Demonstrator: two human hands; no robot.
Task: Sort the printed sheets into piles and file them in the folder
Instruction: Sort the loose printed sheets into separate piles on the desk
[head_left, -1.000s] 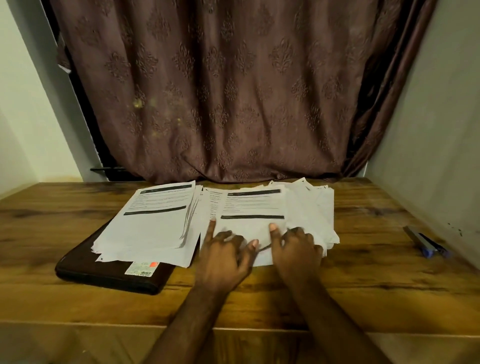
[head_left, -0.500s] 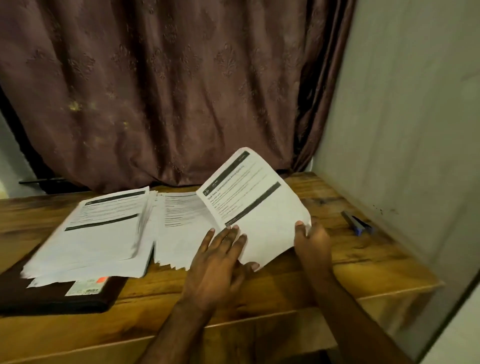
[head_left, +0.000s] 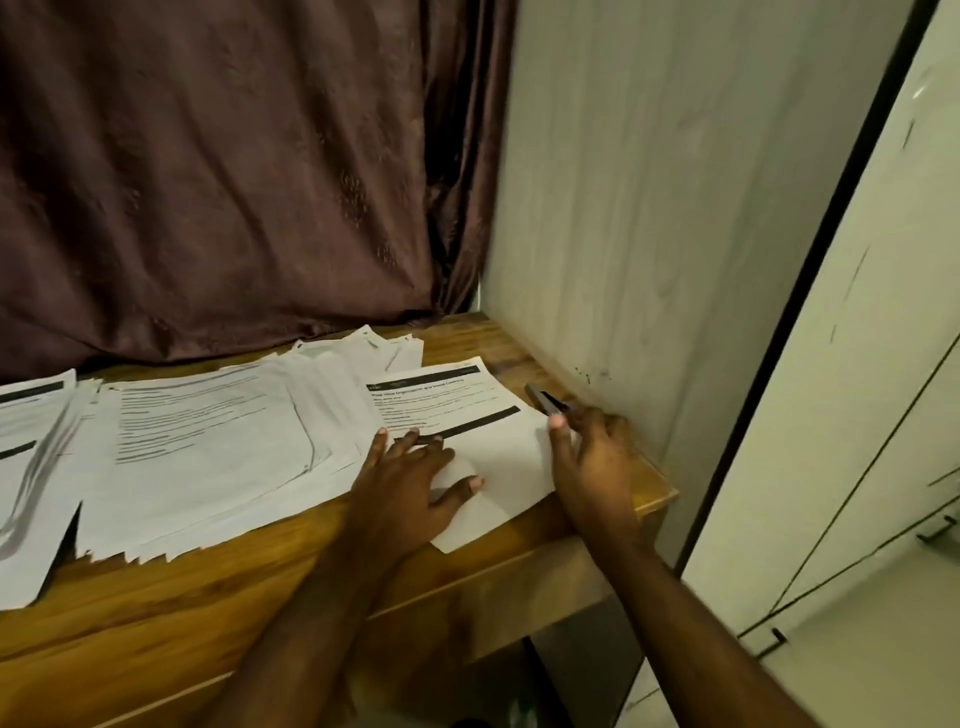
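A single printed sheet (head_left: 506, 457) with black header bars lies flat at the table's right end. My left hand (head_left: 415, 480) presses on it with spread, straight fingers. My right hand (head_left: 592, 457) rests at the sheet's right edge, thumb touching the paper, fingers loosely curled on the table. A fanned pile of printed sheets (head_left: 208, 441) lies to the left of it. A second pile (head_left: 26, 467) sits at the far left. Between the two piles a dark corner of the folder (head_left: 70, 535) shows from under the paper.
A dark stapler (head_left: 540, 397) lies just beyond my right fingers, near the grey wall (head_left: 649, 234). The wooden table (head_left: 208, 597) ends right of my right hand. A brown curtain (head_left: 234, 182) hangs behind. White cabinet doors (head_left: 857, 415) stand to the right.
The top sheet was lifted off the middle pile, carried right and laid flat at the table's right end. My left hand moved onto it. The view swung right.
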